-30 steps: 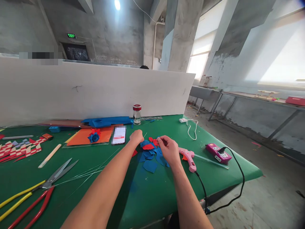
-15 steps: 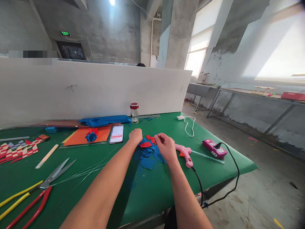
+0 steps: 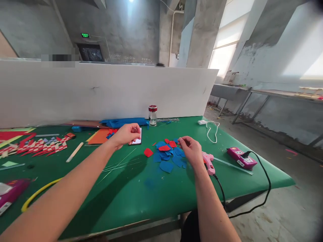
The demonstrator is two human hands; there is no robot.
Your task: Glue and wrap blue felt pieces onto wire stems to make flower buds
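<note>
My left hand hovers over the phone, its fingers loosely curled and apart, and nothing shows in them. My right hand is at the right side of a pile of blue cut pieces, thumb and forefinger pinched together. What they hold, if anything, is too small to make out. Several red pieces lie on top of the pile, and one red piece lies apart on its left. Beside my right wrist rests a pink glue gun, partly hidden, with a clear glue stick behind it.
A glass jar with a red lid stands near the white partition. Thin wires lie left of the pile. My left forearm covers most of the scissors; a yellow handle shows. A purple power strip sits at the right.
My left hand has left the pile, moving left to above the phone, and its fingers have loosened. A red piece now lies apart. My right hand stays beside the pile. The view has turned left.
</note>
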